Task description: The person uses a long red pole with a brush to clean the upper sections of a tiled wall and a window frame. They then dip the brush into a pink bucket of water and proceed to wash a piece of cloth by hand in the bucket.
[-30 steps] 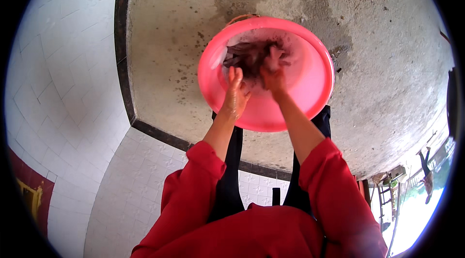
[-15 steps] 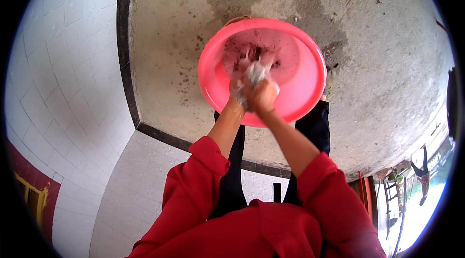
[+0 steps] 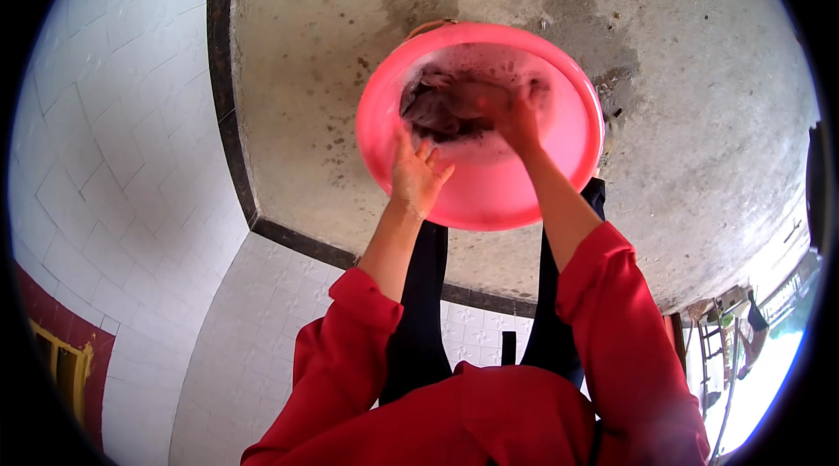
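Find the dark cloth bunched wet in the far left part of the pink basin, amid thin suds. Note the left hand over the near left side of the basin, fingers spread, with nothing visible in the grasp and apart from the main bundle. Note the right hand reaching down to the right end of the cloth, fingers too blurred to tell a firm grip from a loose touch. Judging by the suds and the wet bundle, treat this as working cloth through soapy liquid. To do it well, bring the open left hand in under the near edge of the bundle and pinch a fold before rubbing. Hold one part steady and rub the other against it, in short strokes, low inside the rim to limit splashing over the concrete floor. Work section by section, turning the bundle to reach hidden folds. Press rather than yank, to spare the fabric and avoid tipping the basin toward the dark trousers.
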Available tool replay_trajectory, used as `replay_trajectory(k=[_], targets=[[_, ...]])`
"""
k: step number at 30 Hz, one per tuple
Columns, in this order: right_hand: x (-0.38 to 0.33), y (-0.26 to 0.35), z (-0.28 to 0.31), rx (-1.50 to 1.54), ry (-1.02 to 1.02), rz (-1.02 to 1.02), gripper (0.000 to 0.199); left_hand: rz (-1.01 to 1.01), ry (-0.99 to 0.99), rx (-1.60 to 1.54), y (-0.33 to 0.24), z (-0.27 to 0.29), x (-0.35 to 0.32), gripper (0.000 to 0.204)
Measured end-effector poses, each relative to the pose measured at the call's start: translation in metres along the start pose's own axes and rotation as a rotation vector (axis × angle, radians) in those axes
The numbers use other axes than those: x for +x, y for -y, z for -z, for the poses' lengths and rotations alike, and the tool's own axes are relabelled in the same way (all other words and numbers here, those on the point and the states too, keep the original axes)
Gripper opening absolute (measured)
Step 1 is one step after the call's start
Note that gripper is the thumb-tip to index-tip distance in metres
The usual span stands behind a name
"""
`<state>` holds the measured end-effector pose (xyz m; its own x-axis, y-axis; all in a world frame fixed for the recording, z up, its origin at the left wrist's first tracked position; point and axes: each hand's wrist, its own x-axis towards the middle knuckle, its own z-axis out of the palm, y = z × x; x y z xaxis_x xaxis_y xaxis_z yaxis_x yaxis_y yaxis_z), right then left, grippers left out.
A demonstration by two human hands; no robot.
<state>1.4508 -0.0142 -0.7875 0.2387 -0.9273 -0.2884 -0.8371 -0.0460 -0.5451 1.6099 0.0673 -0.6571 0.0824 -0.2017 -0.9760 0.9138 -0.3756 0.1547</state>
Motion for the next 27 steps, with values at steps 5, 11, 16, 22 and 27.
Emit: replay_trajectory(k=[5, 11, 16, 22, 27], targets=[[-0.031, 0.034, -0.01, 0.328, 0.634, -0.23, 0.039, 0.122, 0.097, 0.072, 0.009, 0.001, 0.039, 0.082], [-0.067, 0.127, 0.114, 0.476, 0.612, -0.133, 0.035, 0.126, 0.285, -0.086, 0.003, -0.011, 0.033, 0.052], [-0.082, 0.141, 0.111, 0.515, 0.404, -0.216, 0.037, 0.231, 0.277, -0.328, 0.028, -0.023, 0.023, 0.027], [-0.03, 0.083, 0.069, 0.157, 0.184, -0.25, 0.05, -0.044, -0.236, -0.008, 0.042, -0.039, 0.007, 0.026], [-0.033, 0.024, 0.071, 0.259, 0.384, -0.636, 0.06, -0.137, -0.036, 0.039, 0.014, -0.053, -0.027, 0.027]])
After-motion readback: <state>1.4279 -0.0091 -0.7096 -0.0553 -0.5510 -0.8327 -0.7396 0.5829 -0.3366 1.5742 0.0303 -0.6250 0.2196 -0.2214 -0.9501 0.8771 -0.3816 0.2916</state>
